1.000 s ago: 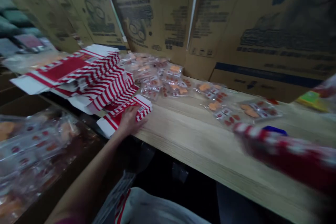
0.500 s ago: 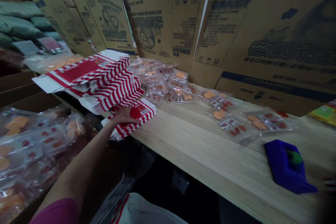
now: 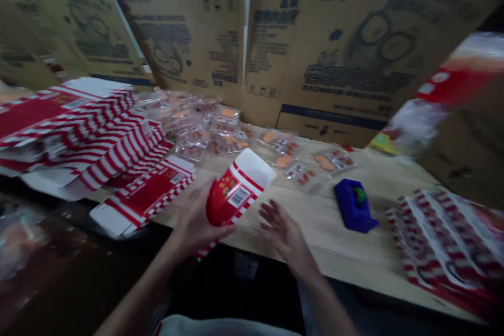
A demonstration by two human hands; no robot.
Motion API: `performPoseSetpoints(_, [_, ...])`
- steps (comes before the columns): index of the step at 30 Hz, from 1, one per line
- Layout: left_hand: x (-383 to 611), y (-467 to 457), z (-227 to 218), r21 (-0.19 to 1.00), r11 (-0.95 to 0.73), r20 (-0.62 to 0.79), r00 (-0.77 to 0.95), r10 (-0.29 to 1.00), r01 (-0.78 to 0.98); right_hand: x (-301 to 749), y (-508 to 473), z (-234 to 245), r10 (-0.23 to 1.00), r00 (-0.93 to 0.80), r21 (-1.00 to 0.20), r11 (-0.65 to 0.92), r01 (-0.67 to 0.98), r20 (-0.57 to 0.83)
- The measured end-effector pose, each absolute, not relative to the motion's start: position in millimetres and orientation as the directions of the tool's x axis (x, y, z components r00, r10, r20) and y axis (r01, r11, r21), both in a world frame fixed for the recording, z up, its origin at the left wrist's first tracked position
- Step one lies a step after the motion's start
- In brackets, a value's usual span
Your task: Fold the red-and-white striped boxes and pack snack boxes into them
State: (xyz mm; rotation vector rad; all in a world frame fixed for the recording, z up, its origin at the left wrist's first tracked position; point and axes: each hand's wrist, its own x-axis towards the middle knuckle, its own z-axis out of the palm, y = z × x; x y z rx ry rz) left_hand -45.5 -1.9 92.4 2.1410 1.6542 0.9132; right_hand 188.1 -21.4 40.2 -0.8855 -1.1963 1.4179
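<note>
My left hand (image 3: 196, 219) grips a red-and-white box (image 3: 237, 195) with a striped edge and a barcode, held tilted over the front of the table. The box's white end flap points up and to the right. Just right of it, my right hand (image 3: 284, 234) is open with its fingers spread, apart from the box. To the left lies a stack of flattened red-and-white boxes (image 3: 106, 142), with more flat boxes (image 3: 155, 189) in front of it.
Clear packets of orange pieces (image 3: 189, 121) lie along the back, and more packets (image 3: 301, 168) lie mid-table. A blue tape dispenser (image 3: 350, 207) stands to the right, near filled striped boxes (image 3: 444, 241). Cardboard sheets (image 3: 315, 52) wall the back. A plastic bag (image 3: 452, 84) hangs at upper right.
My left hand has brought a box from the stack towards the middle. My right hand has come into view. The view has turned right, showing the striped boxes there.
</note>
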Motion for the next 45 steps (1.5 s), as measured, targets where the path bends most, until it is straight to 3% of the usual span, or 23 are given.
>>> performPoseSetpoints(3, [-12,-16,65,0.699,-0.286,0.280,0.118,0.953,0.655,174,-24,47,0.965,-0.254,-0.945,-0.026,-0.325,0.061])
performPoseSetpoints(6, [-4,-22,53,0.820,-0.212,0.202,0.078,0.976,0.532,175,-26,50,0.978,-0.205,-0.937,-0.038,-0.347,0.037])
performPoseSetpoints(9, [-9,-20,55,0.973,-0.058,0.036,0.102,0.994,0.223,192,-28,48,0.989,-0.145,-0.927,-0.065,-0.369,-0.011])
performPoseSetpoints(12, [-11,-18,56,0.986,0.149,-0.138,0.126,0.982,-0.080,210,-29,43,0.985,-0.160,-0.901,-0.128,-0.415,-0.066])
performPoseSetpoints(14, [-8,-19,54,0.958,0.236,-0.210,0.158,0.965,-0.165,216,-28,37,0.981,-0.161,-0.890,-0.165,-0.426,-0.104])
performPoseSetpoints(22, [-2,-23,47,0.936,0.231,-0.201,0.134,0.970,-0.264,218,-19,27,0.972,-0.123,-0.881,-0.231,-0.413,-0.198])
performPoseSetpoints(27, [-12,-35,38,0.936,0.311,-0.240,0.347,0.907,-0.167,225,0,38,0.983,0.015,-0.875,-0.156,-0.459,-0.183])
performPoseSetpoints(32, [-12,-58,19,0.900,0.394,-0.338,0.273,0.901,-0.186,222,5,32,0.981,-0.019,-0.882,-0.183,-0.434,-0.194])
performPoseSetpoints(37, [-23,-51,25,0.937,0.329,-0.258,0.400,0.880,-0.121,221,-8,19,0.971,-0.053,-0.880,-0.236,-0.412,-0.235])
performPoseSetpoints(45, [-11,-4,29,0.950,0.142,-0.154,-0.022,0.988,-0.278,207,-43,4,0.939,-0.218,-0.863,-0.334,-0.378,-0.267])
